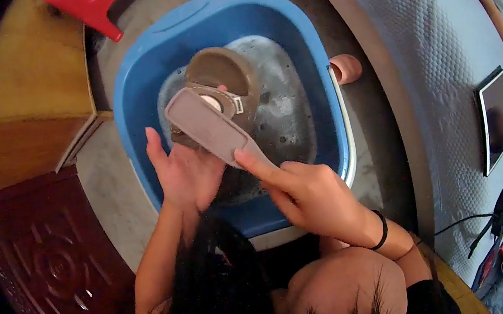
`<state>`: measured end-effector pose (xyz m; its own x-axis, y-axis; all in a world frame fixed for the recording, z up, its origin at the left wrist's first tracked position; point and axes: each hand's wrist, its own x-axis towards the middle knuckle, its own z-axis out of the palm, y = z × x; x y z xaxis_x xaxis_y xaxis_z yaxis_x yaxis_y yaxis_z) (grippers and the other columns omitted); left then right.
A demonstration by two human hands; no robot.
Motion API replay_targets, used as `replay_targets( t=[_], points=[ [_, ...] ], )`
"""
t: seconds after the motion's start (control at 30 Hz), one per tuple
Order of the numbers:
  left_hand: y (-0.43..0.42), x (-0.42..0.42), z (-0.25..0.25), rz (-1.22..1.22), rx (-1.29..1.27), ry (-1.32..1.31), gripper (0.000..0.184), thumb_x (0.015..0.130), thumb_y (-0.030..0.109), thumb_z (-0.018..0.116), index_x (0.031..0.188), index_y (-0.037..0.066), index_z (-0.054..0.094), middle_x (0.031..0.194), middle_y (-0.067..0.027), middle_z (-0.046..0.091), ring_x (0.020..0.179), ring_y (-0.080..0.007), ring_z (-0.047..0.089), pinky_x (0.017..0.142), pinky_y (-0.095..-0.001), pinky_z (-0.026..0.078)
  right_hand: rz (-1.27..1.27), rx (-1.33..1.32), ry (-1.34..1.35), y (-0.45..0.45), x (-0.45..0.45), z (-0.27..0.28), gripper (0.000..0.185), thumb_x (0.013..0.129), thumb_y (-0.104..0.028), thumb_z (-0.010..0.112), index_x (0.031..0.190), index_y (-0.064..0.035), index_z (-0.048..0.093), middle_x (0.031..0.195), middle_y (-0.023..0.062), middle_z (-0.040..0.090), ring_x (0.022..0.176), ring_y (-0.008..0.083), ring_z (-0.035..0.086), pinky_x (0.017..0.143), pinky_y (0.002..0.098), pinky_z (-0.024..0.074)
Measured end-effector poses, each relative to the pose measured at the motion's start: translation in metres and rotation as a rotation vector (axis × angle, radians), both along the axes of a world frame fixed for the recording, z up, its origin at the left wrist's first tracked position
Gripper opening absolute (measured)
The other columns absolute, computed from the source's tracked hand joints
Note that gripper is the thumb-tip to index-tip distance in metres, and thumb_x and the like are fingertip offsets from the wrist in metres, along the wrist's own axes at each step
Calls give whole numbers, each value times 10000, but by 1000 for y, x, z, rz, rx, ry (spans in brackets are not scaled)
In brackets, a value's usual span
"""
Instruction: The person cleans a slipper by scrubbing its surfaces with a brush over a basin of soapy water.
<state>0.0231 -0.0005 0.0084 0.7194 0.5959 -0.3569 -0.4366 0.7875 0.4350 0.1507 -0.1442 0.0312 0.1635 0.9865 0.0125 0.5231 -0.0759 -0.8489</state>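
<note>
A blue tub point(127, 65) holds cloudy, sudsy water point(283, 109). My right hand point(306, 191) grips a greyish-pink brush point(203, 122) by its handle, with the index finger along it and the flat back facing up. Partly beneath the brush is a brown cap point(218, 67) with a strap and a small white label, its opening turned up. My left hand point(187, 171) is palm up under the cap's lower edge, thumb stretched out; its fingertips are hidden by the cap and brush. The bristles are not visible.
A red stool point(101, 9) stands at the upper left, above a wooden cabinet point(27, 71) and a dark red carved panel point(58, 268). Right of the tub are a pink slipper point(347, 68) and a bed point(439, 102) with a tablet point(496, 120). Another person's arm point(491, 8) rests there.
</note>
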Motion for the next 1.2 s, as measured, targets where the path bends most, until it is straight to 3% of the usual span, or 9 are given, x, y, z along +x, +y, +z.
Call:
replay_targets(
  t=[0.13, 0.23, 0.37, 0.53, 0.7, 0.9, 1.0, 1.1, 1.2],
  points=[
    [-1, -6, -9, -68, 24, -19, 719, 851, 550, 375, 1387, 84, 266, 1405, -86, 339, 1291, -256, 318, 1070, -407, 224, -208, 55, -136, 2, 0, -13, 615, 798, -58, 549, 1361, -198, 348, 611, 153, 523, 504, 353, 557, 459, 446, 472],
    [-6, -1, -9, -78, 46, -4, 648, 864, 448, 408, 1380, 81, 274, 1404, -90, 339, 1290, -261, 321, 1069, -410, 226, -155, 63, 16, 4, 5, -7, 559, 774, 12, 562, 1296, -158, 455, 631, 162, 526, 535, 316, 541, 521, 375, 456],
    [-2, 3, 0, -79, 67, 5, 644, 868, 447, 393, 1380, 75, 272, 1400, -102, 344, 1287, -260, 324, 1072, -406, 220, 61, 4, 122, -1, 13, -2, 541, 757, 46, 576, 1262, -136, 509, 646, 171, 534, 552, 296, 534, 551, 332, 450],
    [-1, 4, -6, -124, 0, 18, 631, 880, 444, 374, 1378, 69, 277, 1389, -92, 364, 1279, -251, 338, 1074, -396, 217, -321, 35, -53, 8, 6, -8, 522, 773, 33, 574, 1264, -128, 507, 631, 169, 525, 543, 273, 534, 552, 309, 444],
    [-2, 10, 0, -166, 28, 5, 637, 894, 470, 323, 1385, 67, 266, 1403, -87, 346, 1282, -248, 335, 1071, -388, 221, -71, 53, 231, 4, 22, 0, 472, 788, 33, 556, 1242, -93, 526, 653, 164, 562, 524, 196, 528, 546, 268, 431],
    [-1, 9, -1, -146, -55, -34, 656, 898, 504, 275, 1389, 69, 249, 1417, -117, 315, 1304, -271, 299, 1090, -418, 196, -275, 12, 21, 10, 14, 0, 442, 781, 47, 545, 1207, -70, 554, 736, 171, 608, 532, 175, 527, 549, 244, 427],
    [-1, 6, -3, -167, -72, -2, 657, 892, 513, 288, 1381, 74, 278, 1401, -88, 346, 1282, -246, 331, 1071, -395, 225, -132, 101, 182, 7, 18, -7, 447, 774, 41, 561, 1205, -78, 556, 794, 173, 630, 555, 184, 555, 562, 243, 437],
    [1, -2, -10, -149, -27, 66, 658, 887, 529, 289, 1378, 90, 296, 1388, -71, 368, 1268, -233, 350, 1059, -380, 244, 199, -157, 288, 4, 31, 12, 452, 767, 32, 582, 1203, -84, 559, 865, 160, 649, 594, 180, 596, 572, 242, 447],
    [-2, 0, -7, -122, -70, 107, 681, 883, 559, 248, 1387, 102, 282, 1393, -70, 360, 1271, -240, 346, 1058, -376, 246, -15, 31, 221, 4, 16, 0, 458, 762, 29, 591, 1203, -88, 559, 880, 164, 647, 597, 169, 601, 573, 241, 450]
  ],
)
